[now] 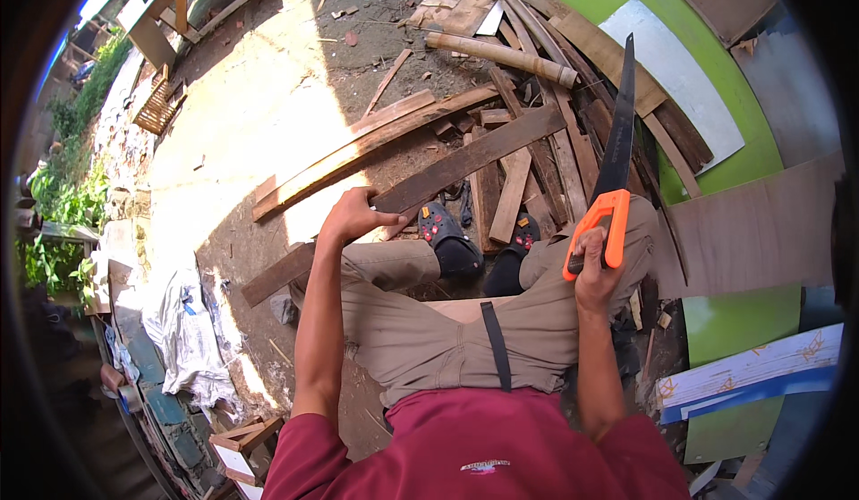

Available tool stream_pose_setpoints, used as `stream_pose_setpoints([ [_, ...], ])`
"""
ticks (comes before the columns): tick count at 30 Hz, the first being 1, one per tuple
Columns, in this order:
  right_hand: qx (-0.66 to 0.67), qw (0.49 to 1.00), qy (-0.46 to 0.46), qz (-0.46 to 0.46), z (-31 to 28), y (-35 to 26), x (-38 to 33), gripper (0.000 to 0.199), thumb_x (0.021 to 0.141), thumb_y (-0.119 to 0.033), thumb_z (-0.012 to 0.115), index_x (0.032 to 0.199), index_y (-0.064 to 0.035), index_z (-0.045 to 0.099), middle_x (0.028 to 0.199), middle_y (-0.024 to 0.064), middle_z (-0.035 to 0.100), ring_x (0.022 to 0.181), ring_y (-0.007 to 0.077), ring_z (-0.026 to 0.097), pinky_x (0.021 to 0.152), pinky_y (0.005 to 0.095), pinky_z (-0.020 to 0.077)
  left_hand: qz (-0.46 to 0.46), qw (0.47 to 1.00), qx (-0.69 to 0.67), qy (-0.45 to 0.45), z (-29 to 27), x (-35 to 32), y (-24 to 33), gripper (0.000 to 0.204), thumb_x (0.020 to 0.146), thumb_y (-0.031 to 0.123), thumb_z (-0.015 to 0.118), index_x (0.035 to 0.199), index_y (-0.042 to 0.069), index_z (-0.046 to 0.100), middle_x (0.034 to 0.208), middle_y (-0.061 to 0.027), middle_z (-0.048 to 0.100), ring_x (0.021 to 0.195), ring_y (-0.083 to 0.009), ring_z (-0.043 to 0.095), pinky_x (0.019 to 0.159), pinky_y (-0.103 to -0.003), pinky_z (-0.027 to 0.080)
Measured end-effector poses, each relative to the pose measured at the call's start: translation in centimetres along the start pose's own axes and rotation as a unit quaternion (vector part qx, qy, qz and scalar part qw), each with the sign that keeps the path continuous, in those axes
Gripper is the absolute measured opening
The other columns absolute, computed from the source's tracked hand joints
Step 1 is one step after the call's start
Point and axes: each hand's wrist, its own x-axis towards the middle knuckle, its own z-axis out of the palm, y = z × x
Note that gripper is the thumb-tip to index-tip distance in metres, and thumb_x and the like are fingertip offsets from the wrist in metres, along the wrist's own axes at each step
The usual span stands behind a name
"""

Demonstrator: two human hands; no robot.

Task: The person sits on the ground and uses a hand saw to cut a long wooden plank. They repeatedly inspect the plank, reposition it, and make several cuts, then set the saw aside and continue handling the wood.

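My right hand is closed round the orange and black handle of a hand saw. The saw's dark blade points up and away, above my right knee and apart from any wood. A long dark wooden plank slants from near left to far right in front of my left leg. Over its middle lies my left hand, bent onto the plank, with the thumb stretched out to the right; the other fingers are partly hidden.
Scrap boards and sticks lie heaped beyond my feet, with a bamboo pole across them. Green and white panels stand at the right. A crumpled white sack lies at the left. My clog-shod foot is near the plank.
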Motion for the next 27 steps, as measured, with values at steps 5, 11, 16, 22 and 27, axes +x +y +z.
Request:
stream_pose_setpoints([
  [5,-0.009,0.996,0.084,0.011,-2.7,0.5,2.0,0.026,0.103,-0.023,0.053,0.087,-0.0024,0.055,0.077,0.0007,0.054,0.069,0.0089,0.051,0.063,0.0245,0.0428,0.057,0.997,0.045,-0.009,-0.6,3.9,4.7,0.091,0.063,0.042,0.085,0.127,-0.015,0.054,0.129,-0.0319,0.057,0.123,-0.0383,0.056,0.105,-0.041,0.044],
  [11,0.006,0.992,0.122,-0.029,-3.7,4.3,0.7,0.030,0.105,-0.026,0.050,0.086,-0.0023,0.053,0.079,0.0025,0.052,0.070,0.0106,0.049,0.064,0.0255,0.0424,0.118,0.990,0.066,-0.040,3.7,12.9,6.1,0.075,0.068,0.040,0.084,0.120,-0.009,0.062,0.112,-0.0252,0.067,0.107,-0.0314,0.065,0.091,-0.039,0.048],
  [16,-0.007,0.996,0.088,-0.008,-4.0,3.8,1.5,0.044,0.098,-0.044,0.057,0.094,-0.0004,0.058,0.086,0.0064,0.056,0.073,0.0124,0.053,0.065,0.0251,0.0439,0.147,0.984,0.043,-0.095,9.0,20.0,7.2,0.074,0.063,0.048,0.083,0.113,-0.004,0.067,0.107,-0.0247,0.069,0.101,-0.0343,0.067,0.088,-0.041,0.051],
  [22,-0.011,0.999,0.039,0.013,-6.0,0.0,5.4,0.047,0.098,-0.045,0.057,0.093,0.0020,0.056,0.084,0.0092,0.057,0.074,0.0157,0.055,0.064,0.0272,0.0458,0.161,0.980,0.095,-0.064,14.1,25.6,11.0,0.071,0.061,0.048,0.083,0.108,-0.004,0.069,0.098,-0.0221,0.070,0.098,-0.0353,0.067,0.085,-0.042,0.051],
  [27,-0.005,1.000,-0.002,-0.020,-8.3,-2.6,13.8,0.031,0.102,-0.032,0.053,0.090,-0.0026,0.050,0.084,0.0069,0.049,0.078,0.0177,0.049,0.073,0.0331,0.0431,0.194,0.976,0.046,-0.093,16.4,30.1,12.8,0.068,0.064,0.043,0.082,0.108,-0.006,0.068,0.104,-0.0245,0.069,0.100,-0.0334,0.067,0.086,-0.041,0.051],
])
